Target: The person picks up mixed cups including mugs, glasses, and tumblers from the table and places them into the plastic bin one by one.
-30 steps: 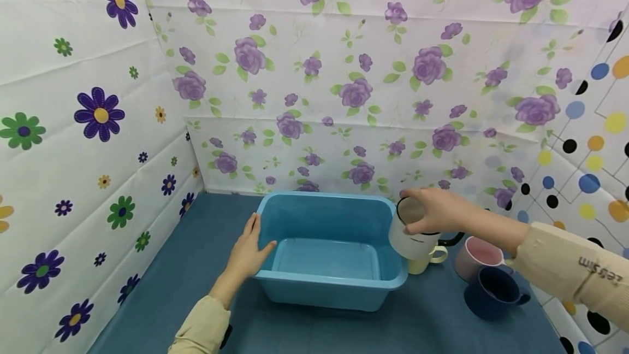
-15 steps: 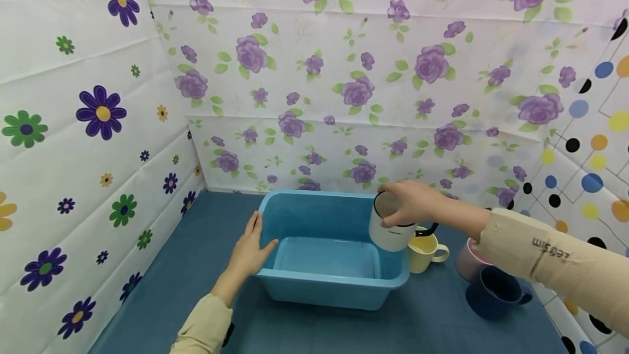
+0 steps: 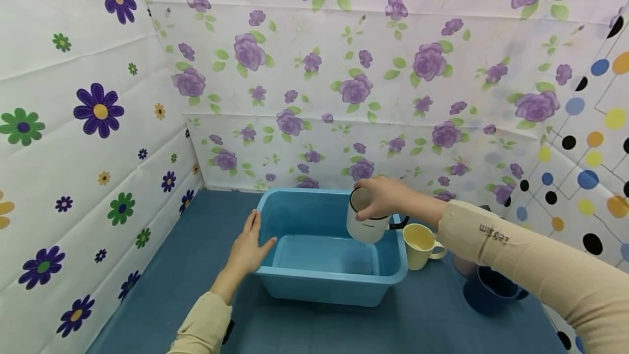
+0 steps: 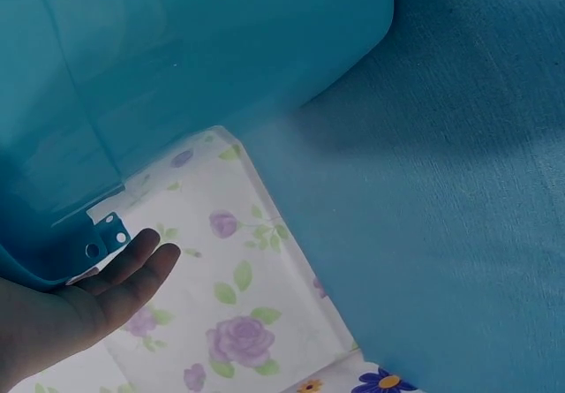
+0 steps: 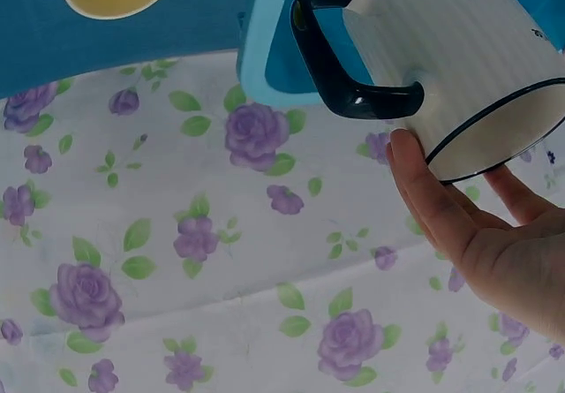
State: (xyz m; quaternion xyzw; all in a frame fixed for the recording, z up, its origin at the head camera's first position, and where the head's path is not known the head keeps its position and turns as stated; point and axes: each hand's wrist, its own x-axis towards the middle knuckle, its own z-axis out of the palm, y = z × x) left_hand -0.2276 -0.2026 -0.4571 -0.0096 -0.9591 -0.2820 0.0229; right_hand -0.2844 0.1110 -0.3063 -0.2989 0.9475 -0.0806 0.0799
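My right hand [image 3: 383, 196] holds a white mug [image 3: 365, 226] by its black-edged rim, fingers and thumb about the top. The mug hangs inside the right part of a blue plastic basin [image 3: 329, 277], above its floor. Its black handle [image 5: 322, 53] points away to the right, untouched, as the right wrist view shows. At the basin's left end, my left hand [image 3: 248, 247] rests on the rim, thumb over the inner side. The left wrist view shows its fingers [image 4: 146, 274] fairly straight beside the basin's outer wall [image 4: 221, 49].
A yellow mug [image 3: 417, 247] stands just right of the basin. Farther right are a dark blue mug [image 3: 491, 291] and a pink mug [image 3: 464, 266], mostly hidden by the right sleeve. Blue cloth [image 3: 314, 332] covers the table; flowered sheets [image 3: 295, 70] hang around it.
My right hand has carried the white mug left, from over the yellow mug and the basin's right rim to inside the basin. The left hand has stayed at the rim.
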